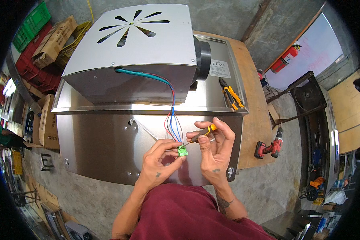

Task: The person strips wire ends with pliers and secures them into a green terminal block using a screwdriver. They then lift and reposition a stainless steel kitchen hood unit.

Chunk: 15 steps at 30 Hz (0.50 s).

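Between the fingertips of my left hand (156, 162) is a small green terminal block (183, 151). Several thin wires (173, 122), blue, red and dark, run into its top from a hole in the front of a metal housing (132, 82). My right hand (217, 150) grips a small screwdriver (204, 133) with a yellow and black handle. The screwdriver's tip points down left at the block's upper edge; whether it sits in a screw I cannot tell. Both hands are over the brown-grey steel panel (96, 148) in front of me.
Pliers (231, 94) with orange and black handles lie right of the housing, near a black round duct outlet (203, 58). A pale strip (145, 129) comes out of a hole in the panel. On the right are a red cordless drill (277, 143) and a fire extinguisher (291, 53). Cardboard boxes (49, 122) stand left.
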Each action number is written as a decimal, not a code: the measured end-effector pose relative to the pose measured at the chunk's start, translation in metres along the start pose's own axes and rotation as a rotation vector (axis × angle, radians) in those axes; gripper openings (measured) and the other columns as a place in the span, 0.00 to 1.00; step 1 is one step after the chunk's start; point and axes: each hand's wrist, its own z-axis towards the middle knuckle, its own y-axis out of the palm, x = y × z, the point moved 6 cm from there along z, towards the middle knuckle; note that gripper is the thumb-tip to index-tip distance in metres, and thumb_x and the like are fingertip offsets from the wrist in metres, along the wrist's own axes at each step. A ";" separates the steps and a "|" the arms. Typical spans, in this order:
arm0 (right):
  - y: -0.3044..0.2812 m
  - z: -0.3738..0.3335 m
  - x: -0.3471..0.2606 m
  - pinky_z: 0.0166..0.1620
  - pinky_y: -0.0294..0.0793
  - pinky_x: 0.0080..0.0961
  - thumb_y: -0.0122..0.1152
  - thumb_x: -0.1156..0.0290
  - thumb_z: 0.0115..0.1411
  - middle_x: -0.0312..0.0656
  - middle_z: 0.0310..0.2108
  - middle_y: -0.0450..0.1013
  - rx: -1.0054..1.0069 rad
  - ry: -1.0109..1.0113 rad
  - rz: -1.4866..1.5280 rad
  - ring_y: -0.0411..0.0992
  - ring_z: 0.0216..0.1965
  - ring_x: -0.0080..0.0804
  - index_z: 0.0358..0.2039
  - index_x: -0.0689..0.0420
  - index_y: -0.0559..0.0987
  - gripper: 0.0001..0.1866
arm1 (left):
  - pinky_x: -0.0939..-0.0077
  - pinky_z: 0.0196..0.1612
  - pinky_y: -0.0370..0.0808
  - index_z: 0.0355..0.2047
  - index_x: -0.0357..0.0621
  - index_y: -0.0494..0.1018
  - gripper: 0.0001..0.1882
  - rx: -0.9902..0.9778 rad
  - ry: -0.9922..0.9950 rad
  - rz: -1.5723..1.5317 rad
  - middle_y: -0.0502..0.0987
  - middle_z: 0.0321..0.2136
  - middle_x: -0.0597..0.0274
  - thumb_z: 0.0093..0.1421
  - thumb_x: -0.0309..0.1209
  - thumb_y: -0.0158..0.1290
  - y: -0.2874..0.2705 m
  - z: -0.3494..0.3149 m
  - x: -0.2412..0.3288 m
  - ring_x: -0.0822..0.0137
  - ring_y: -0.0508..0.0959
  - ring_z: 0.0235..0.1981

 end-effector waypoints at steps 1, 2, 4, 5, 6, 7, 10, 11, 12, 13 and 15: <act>0.000 0.000 0.000 0.56 0.84 0.37 0.54 0.82 0.76 0.55 0.59 0.72 0.001 -0.004 -0.006 0.80 0.52 0.37 0.72 0.58 0.59 0.28 | 0.74 0.54 0.86 0.55 0.30 0.79 0.22 -0.005 0.000 0.003 0.78 0.53 0.52 0.60 0.16 0.68 0.000 0.000 0.000 0.67 0.85 0.48; 0.000 0.000 0.000 0.56 0.84 0.37 0.54 0.82 0.76 0.56 0.59 0.72 -0.002 -0.017 -0.018 0.80 0.52 0.37 0.72 0.58 0.59 0.28 | 0.74 0.54 0.86 0.55 0.30 0.80 0.22 -0.010 0.001 0.007 0.78 0.53 0.51 0.60 0.16 0.68 0.000 0.001 0.000 0.67 0.85 0.48; 0.000 -0.001 0.001 0.57 0.84 0.37 0.55 0.82 0.76 0.56 0.59 0.72 -0.008 -0.041 -0.043 0.80 0.52 0.37 0.72 0.58 0.60 0.28 | 0.74 0.54 0.86 0.55 0.30 0.80 0.22 -0.015 0.003 0.014 0.78 0.53 0.51 0.60 0.16 0.68 0.001 0.001 0.001 0.68 0.85 0.48; 0.001 -0.001 0.001 0.56 0.85 0.37 0.55 0.81 0.76 0.55 0.58 0.72 -0.012 -0.040 -0.068 0.80 0.51 0.37 0.72 0.57 0.59 0.28 | 0.75 0.54 0.86 0.55 0.30 0.80 0.22 -0.015 0.005 0.018 0.78 0.53 0.51 0.60 0.16 0.68 0.001 0.001 0.001 0.68 0.84 0.48; 0.001 -0.001 0.001 0.55 0.85 0.36 0.55 0.80 0.76 0.54 0.57 0.72 -0.015 -0.039 -0.094 0.81 0.49 0.37 0.72 0.56 0.59 0.28 | 0.75 0.53 0.86 0.55 0.30 0.80 0.22 -0.015 0.007 0.022 0.78 0.53 0.52 0.60 0.16 0.68 0.001 0.002 0.002 0.68 0.84 0.48; 0.001 -0.001 0.001 0.53 0.86 0.36 0.55 0.80 0.76 0.53 0.56 0.72 -0.019 -0.037 -0.119 0.81 0.48 0.38 0.72 0.54 0.59 0.28 | 0.75 0.53 0.86 0.55 0.31 0.80 0.22 -0.014 0.010 0.027 0.78 0.53 0.52 0.60 0.16 0.68 0.001 0.002 0.002 0.68 0.84 0.48; 0.002 -0.004 0.000 0.54 0.85 0.36 0.56 0.82 0.75 0.53 0.55 0.72 -0.066 -0.100 -0.213 0.81 0.48 0.37 0.72 0.55 0.59 0.29 | 0.75 0.52 0.87 0.55 0.31 0.81 0.22 0.000 0.021 0.041 0.79 0.52 0.51 0.59 0.16 0.69 0.002 0.001 0.003 0.68 0.85 0.47; 0.003 -0.004 -0.002 0.53 0.86 0.36 0.56 0.83 0.75 0.53 0.55 0.72 -0.088 -0.123 -0.235 0.81 0.48 0.38 0.72 0.54 0.59 0.29 | 0.74 0.50 0.88 0.54 0.30 0.81 0.21 0.012 0.028 0.044 0.79 0.52 0.50 0.59 0.17 0.69 0.002 0.002 0.003 0.66 0.86 0.46; 0.003 -0.004 -0.003 0.53 0.86 0.35 0.55 0.84 0.74 0.54 0.55 0.72 -0.111 -0.145 -0.256 0.81 0.48 0.38 0.72 0.54 0.59 0.30 | 0.73 0.49 0.89 0.53 0.30 0.82 0.21 0.024 0.035 0.048 0.80 0.52 0.49 0.59 0.17 0.69 0.001 0.002 0.003 0.65 0.86 0.45; 0.004 -0.005 -0.005 0.53 0.86 0.35 0.55 0.85 0.74 0.54 0.55 0.72 -0.132 -0.168 -0.280 0.82 0.48 0.38 0.71 0.54 0.59 0.30 | 0.73 0.49 0.88 0.53 0.30 0.82 0.21 0.022 0.042 0.041 0.80 0.52 0.49 0.59 0.17 0.69 0.002 0.002 0.003 0.65 0.86 0.46; 0.004 -0.006 -0.004 0.50 0.88 0.33 0.58 0.90 0.69 0.56 0.54 0.74 -0.141 -0.243 -0.299 0.82 0.50 0.41 0.70 0.55 0.63 0.32 | 0.73 0.49 0.88 0.54 0.31 0.82 0.21 0.018 0.057 0.029 0.80 0.52 0.50 0.59 0.17 0.69 0.002 0.002 0.001 0.65 0.86 0.46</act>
